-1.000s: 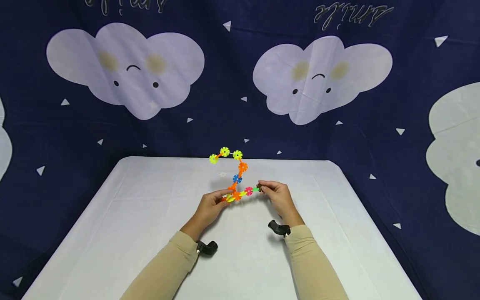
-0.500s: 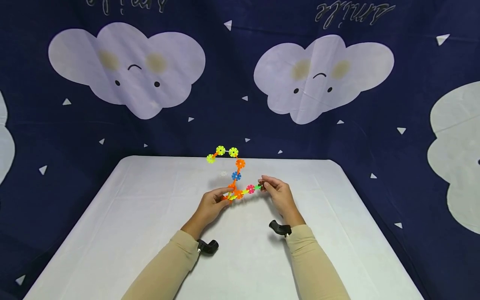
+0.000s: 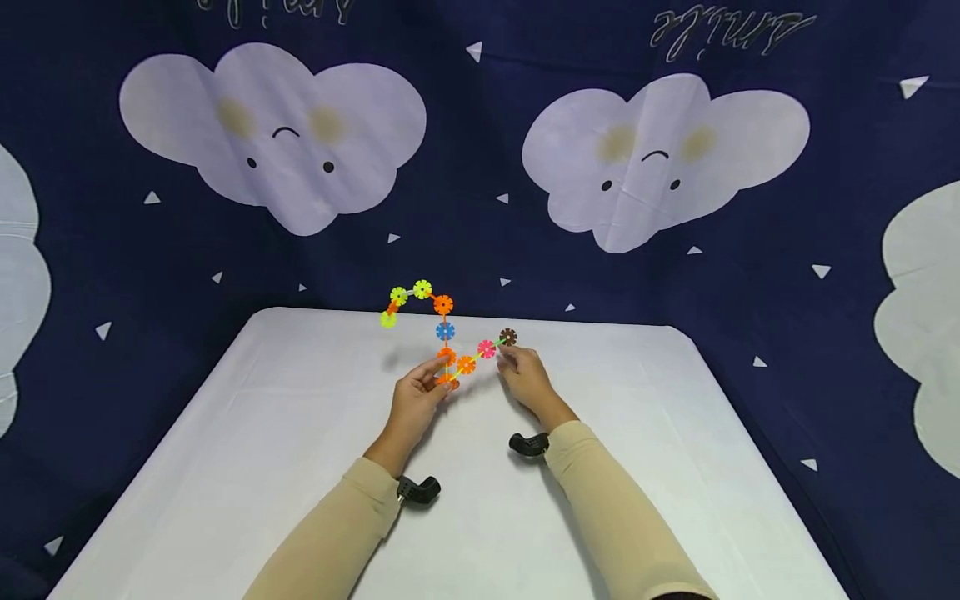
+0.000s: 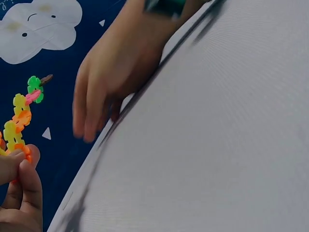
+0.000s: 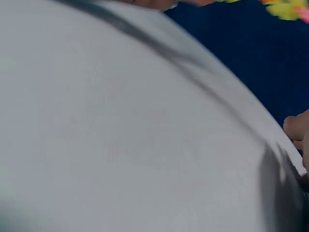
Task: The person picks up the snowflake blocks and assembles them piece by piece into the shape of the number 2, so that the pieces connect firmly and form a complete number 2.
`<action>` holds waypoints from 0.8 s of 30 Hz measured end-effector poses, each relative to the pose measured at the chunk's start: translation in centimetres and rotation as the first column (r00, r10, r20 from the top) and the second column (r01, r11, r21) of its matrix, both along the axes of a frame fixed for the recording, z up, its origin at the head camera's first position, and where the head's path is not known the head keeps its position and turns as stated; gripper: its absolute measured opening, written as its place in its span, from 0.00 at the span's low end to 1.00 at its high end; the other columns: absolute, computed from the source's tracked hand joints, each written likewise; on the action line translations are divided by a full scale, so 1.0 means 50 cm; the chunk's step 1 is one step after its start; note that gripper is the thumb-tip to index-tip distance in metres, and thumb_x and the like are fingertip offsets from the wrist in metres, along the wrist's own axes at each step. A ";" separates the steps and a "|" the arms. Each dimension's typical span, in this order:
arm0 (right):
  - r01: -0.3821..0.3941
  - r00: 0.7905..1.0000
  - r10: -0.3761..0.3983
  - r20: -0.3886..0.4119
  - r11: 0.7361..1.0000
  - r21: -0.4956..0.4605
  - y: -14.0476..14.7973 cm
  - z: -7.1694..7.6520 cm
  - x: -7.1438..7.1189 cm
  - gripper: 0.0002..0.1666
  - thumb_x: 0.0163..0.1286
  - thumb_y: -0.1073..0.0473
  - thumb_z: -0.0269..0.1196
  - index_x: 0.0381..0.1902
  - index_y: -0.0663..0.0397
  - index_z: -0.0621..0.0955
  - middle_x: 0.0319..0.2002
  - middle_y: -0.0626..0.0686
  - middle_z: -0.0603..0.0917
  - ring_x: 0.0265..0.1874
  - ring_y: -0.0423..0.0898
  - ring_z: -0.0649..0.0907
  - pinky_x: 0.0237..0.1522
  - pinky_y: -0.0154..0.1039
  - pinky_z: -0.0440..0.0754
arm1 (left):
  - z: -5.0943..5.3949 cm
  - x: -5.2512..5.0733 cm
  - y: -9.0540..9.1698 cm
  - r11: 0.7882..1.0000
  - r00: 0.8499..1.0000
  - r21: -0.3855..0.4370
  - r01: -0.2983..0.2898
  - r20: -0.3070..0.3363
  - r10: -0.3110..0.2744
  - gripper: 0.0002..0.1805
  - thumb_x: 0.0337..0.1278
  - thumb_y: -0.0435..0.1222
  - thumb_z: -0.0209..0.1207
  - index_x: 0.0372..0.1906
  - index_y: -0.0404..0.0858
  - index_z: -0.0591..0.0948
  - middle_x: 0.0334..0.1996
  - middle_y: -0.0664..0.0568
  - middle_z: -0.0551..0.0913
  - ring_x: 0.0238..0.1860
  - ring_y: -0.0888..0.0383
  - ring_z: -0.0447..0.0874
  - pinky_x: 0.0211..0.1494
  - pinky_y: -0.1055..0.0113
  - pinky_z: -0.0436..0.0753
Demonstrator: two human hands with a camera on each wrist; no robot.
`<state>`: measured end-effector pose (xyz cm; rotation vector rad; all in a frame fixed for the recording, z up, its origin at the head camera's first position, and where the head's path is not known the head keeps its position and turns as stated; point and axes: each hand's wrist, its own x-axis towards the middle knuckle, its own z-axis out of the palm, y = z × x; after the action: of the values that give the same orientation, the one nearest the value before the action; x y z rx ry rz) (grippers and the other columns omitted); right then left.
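A curved chain of interlocking snowflake discs is held up above the table. It runs from yellow discs through orange and blue ones to a pink disc and a brown disc at the right end. My left hand pinches an orange disc at the chain's lower bend between thumb and fingers. My right hand is just below the brown end in the head view. In the left wrist view the right hand hangs apart from the chain, fingers pointing down, holding nothing.
A white-covered table lies under both hands. Behind it hangs a dark blue cloth printed with clouds and small triangles. A black wrist device sits on the left wrist, another black device on the right.
My right hand has let go of the brown disc and moved slightly down and left. The chain has turned in my left hand: its yellow end swung left and its brown end rose.
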<state>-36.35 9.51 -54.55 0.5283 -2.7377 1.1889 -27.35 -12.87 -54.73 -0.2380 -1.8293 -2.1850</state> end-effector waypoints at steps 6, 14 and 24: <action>-0.164 0.981 0.192 -0.029 0.902 0.400 -0.080 0.015 -0.028 0.30 0.84 0.56 0.53 0.78 0.59 0.70 0.80 0.59 0.63 0.77 0.61 0.63 0.75 0.62 0.56 | -0.005 -0.004 -0.003 1.000 1.000 0.007 -0.002 -0.013 0.002 0.26 0.63 0.12 0.60 0.64 0.29 0.82 0.62 0.41 0.83 0.38 0.55 0.85 0.37 0.68 0.87; -0.228 0.957 0.286 -0.035 0.824 0.518 -0.129 0.030 -0.038 0.28 0.86 0.56 0.49 0.80 0.45 0.70 0.79 0.47 0.66 0.77 0.55 0.64 0.78 0.62 0.51 | -0.002 -0.005 0.000 1.000 0.999 0.015 0.018 -0.036 -0.017 0.24 0.63 0.14 0.62 0.64 0.26 0.81 0.60 0.33 0.83 0.36 0.56 0.84 0.38 0.67 0.88; -0.240 0.949 0.278 -0.150 0.943 0.231 -0.110 0.014 -0.023 0.08 0.73 0.63 0.68 0.48 0.57 0.88 0.49 0.55 0.88 0.53 0.54 0.85 0.61 0.50 0.80 | -0.001 0.000 -0.003 1.000 0.999 0.020 0.024 -0.034 -0.023 0.24 0.62 0.13 0.61 0.63 0.25 0.81 0.61 0.37 0.83 0.36 0.56 0.84 0.37 0.68 0.87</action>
<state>-37.48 4.00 -53.87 0.9985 -2.7101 0.8464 -27.34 -13.00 -54.78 -0.2915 -1.7949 -2.2005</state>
